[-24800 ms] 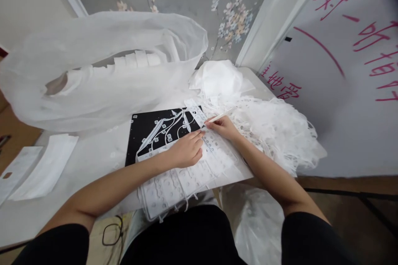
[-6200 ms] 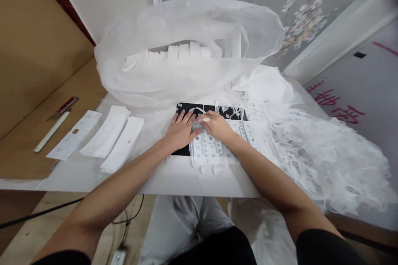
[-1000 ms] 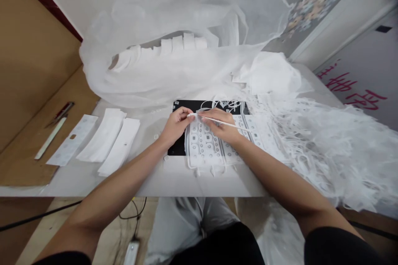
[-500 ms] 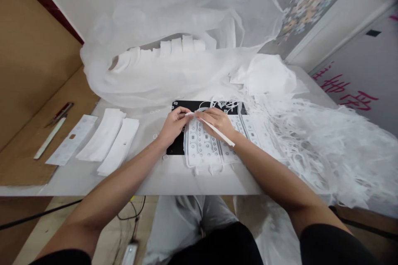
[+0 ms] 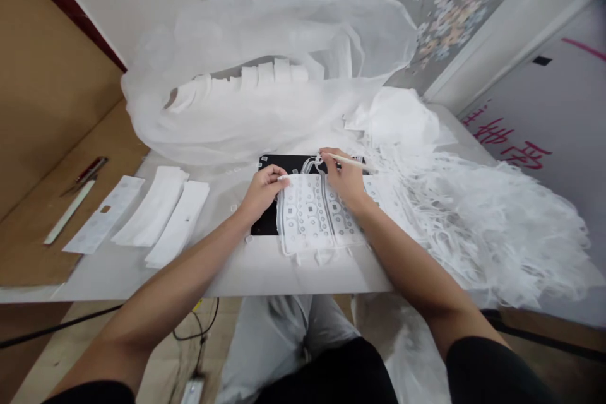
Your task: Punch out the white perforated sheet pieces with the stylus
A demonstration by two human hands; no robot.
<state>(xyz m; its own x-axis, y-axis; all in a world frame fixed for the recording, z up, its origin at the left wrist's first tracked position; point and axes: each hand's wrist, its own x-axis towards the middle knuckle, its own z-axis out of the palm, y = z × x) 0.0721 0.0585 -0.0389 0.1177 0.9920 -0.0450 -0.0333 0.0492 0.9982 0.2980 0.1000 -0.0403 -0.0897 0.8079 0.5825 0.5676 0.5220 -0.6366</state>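
My left hand pinches the upper left corner of a white patterned sheet, thumb and fingers closed on its edge. The sheet, printed with grey dots and lines, lies over a black board. My right hand rests at the sheet's upper edge, its fingers closed around a thin white stick that points to the right. Thin white looped strips lie by its fingertips; whether they are gripped too, I cannot tell.
A large heap of white strips covers the table's right side. Behind, a translucent plastic bag holds white pieces. Stacks of white strips lie on the left, near a box cutter and a narrow pale bar on cardboard.
My right hand has moved right and slightly away from me, apart from my left hand. The stick has swung from pointing toward me to pointing right. My left hand stays at the corner.
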